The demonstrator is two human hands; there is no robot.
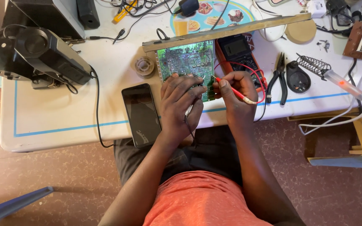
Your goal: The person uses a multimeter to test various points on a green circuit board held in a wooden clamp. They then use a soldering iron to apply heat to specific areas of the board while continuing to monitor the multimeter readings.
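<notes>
A green circuit board point(185, 58) lies solder side up on the white table point(63, 113), its far edge fixed to a long metal bar point(227, 30). My left hand point(181, 100) rests on the board's near edge and grips a black probe, with its black lead running down under my palm. My right hand point(237, 90) pinches a red probe point(231, 88) whose tip touches the board's near right corner. A multimeter point(239, 52) in an orange case lies just right of the board, with a red lead looping from it.
A dark phone point(141, 114) lies left of my left hand. Black pliers point(279, 75) and a soldering iron on its coil stand point(315, 67) lie to the right. A solder spool point(144, 65), a black speaker-like unit point(42, 52) and tangled cables sit at the left and back.
</notes>
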